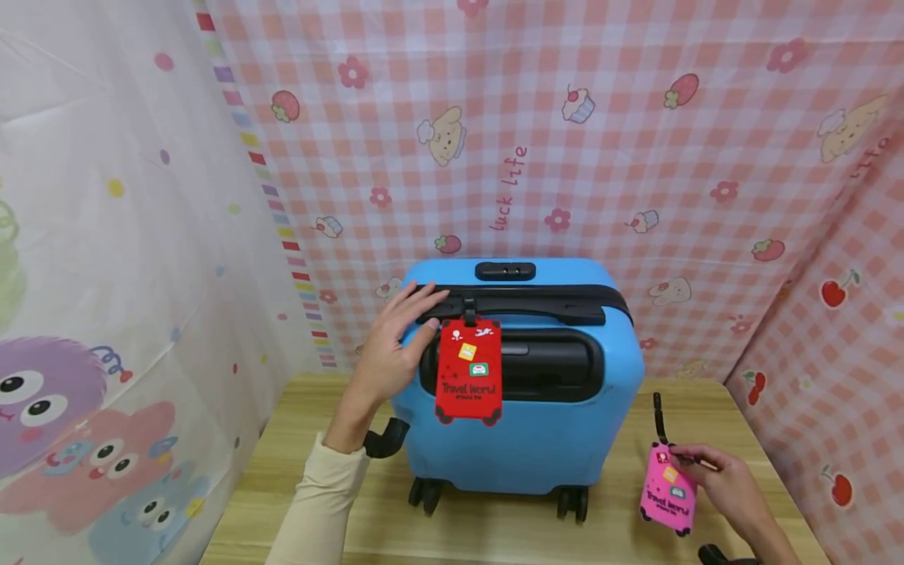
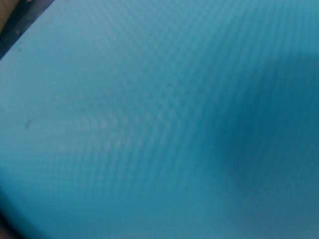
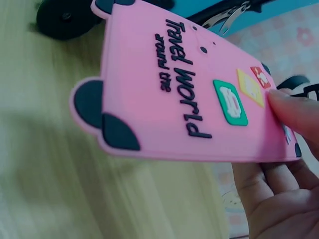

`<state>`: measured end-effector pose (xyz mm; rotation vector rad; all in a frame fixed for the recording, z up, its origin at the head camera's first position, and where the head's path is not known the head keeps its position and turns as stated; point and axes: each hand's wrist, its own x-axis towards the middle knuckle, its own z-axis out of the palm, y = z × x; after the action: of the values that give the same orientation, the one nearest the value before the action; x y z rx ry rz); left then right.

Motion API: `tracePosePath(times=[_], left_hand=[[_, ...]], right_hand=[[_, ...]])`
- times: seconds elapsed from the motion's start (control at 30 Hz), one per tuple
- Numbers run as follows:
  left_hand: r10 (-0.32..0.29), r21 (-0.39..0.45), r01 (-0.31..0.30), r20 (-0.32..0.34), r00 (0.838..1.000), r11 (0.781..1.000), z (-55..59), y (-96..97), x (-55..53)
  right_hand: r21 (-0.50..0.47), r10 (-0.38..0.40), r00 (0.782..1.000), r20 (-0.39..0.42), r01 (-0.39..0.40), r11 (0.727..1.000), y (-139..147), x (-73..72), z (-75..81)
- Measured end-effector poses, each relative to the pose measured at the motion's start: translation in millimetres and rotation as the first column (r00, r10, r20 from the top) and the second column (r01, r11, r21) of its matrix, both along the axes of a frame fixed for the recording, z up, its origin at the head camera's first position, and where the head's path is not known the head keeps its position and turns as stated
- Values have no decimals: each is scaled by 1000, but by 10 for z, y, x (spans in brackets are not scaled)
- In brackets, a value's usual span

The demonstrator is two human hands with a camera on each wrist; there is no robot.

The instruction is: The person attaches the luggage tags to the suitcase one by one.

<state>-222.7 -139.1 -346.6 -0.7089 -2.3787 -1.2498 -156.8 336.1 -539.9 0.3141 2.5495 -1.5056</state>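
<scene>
A light blue suitcase point(image 1: 508, 451) stands upright on its black wheels. My left hand point(image 1: 391, 345) rests on its upper left corner, fingers stretched over the edge beside the black top handle point(image 1: 537, 304). From that handle hangs a red luggage tag point(image 1: 469, 402) lettered "Travel World", close to the left thumb. To the right of the suitcase, my right hand point(image 1: 734, 488) pinches a pink luggage tag point(image 1: 662, 502) near its strap end, thumb on the printed face and fingers behind. The tag's black strap point(image 1: 660, 416) sticks up. Only blurred blue suitcase shell point(image 2: 149, 119) fills the left wrist view.
The suitcase stands on a wood-grain table point(image 1: 304, 494). Behind it hangs a pink checked curtain point(image 1: 523, 102), and a white cartoon-print curtain point(image 1: 106, 259) is on the left. A suitcase wheel point(image 3: 62, 17) shows near the pink tag in the right wrist view.
</scene>
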Motion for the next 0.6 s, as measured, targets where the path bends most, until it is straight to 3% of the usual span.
tracePosePath(times=[0.6], left_hand=[[8, -1, -8, 1, 1000, 1000, -1, 3, 3]], right_hand=[[-63, 3, 992, -125, -11, 998, -105, -53, 401]])
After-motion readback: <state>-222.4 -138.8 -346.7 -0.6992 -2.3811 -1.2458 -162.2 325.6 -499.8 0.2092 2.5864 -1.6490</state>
